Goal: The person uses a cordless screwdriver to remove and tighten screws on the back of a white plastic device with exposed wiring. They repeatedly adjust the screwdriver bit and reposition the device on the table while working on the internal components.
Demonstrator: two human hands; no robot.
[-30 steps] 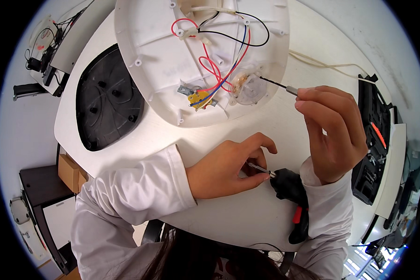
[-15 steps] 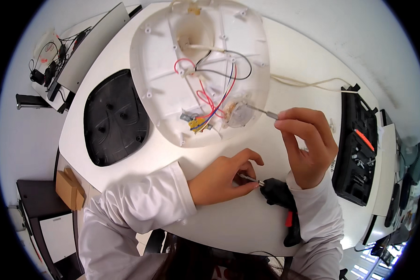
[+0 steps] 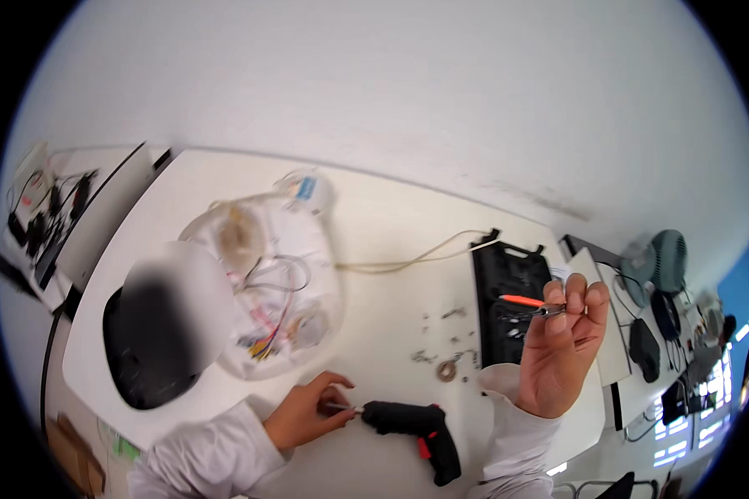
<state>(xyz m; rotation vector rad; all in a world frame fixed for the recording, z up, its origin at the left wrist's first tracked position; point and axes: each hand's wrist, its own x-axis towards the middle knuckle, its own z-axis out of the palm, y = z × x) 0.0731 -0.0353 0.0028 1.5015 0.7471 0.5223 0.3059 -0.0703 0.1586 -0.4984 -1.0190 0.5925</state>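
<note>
A black cordless screwdriver (image 3: 404, 418) with a red trigger lies on the table at the front middle. My left hand (image 3: 304, 413) is closed at its front end, fingers curled around a thin metal bit (image 3: 341, 407) at the chuck. My right hand (image 3: 558, 366) is raised at the right, pinching a small metal bit (image 3: 549, 311) between thumb and fingers; its far end is hidden by the fingers. Behind that hand lies an open black tool case (image 3: 495, 274) with an orange strip (image 3: 522, 300).
A white plastic housing (image 3: 329, 274) with coloured wires (image 3: 266, 341) lies at the left middle. Beside it is a black cover (image 3: 133, 374), partly blurred. Loose screws (image 3: 424, 357) and a brownish ring (image 3: 446, 371) lie before the case. A pale cord (image 3: 408, 260) runs toward it.
My view has tilted up and turned right. The right hand has moved from beside the housing to near the tool case, still holding the bit. My left hand stays at the screwdriver's front end.
</note>
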